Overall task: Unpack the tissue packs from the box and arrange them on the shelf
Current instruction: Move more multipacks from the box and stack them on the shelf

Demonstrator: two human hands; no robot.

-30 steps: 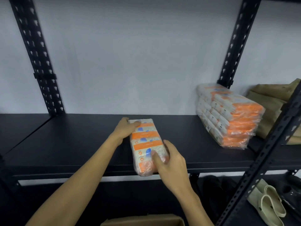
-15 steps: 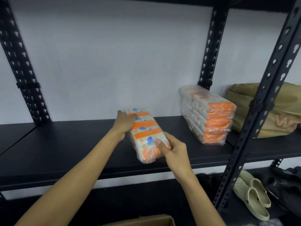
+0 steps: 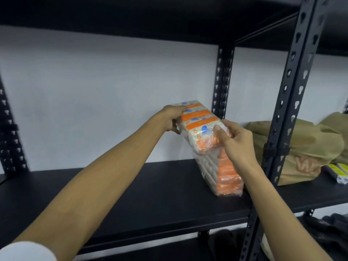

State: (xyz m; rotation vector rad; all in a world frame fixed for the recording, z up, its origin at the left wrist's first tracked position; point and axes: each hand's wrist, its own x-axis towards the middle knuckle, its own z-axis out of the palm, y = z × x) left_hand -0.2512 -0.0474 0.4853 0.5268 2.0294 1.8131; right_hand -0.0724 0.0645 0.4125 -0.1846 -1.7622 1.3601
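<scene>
I hold an orange-and-white tissue pack (image 3: 199,127) in the air with both hands, right over the stack of tissue packs (image 3: 224,172) that stands on the black shelf (image 3: 131,194). My left hand (image 3: 172,119) grips the pack's far left end, thumb below. My right hand (image 3: 235,140) grips its near right end, thumb on top. The held pack hides the top of the stack; whether the two touch is unclear. The box is out of view.
A black perforated upright (image 3: 282,117) rises just right of the stack. Behind it lies a tan bag (image 3: 308,147) with small yellow-labelled items (image 3: 337,172) beside it. Another upright (image 3: 221,81) stands at the back wall. An upper shelf (image 3: 150,16) spans overhead.
Both hands lifted the pack off the shelf board and carried it up and right, from the shelf's middle to above the stack. My view swung right as well.
</scene>
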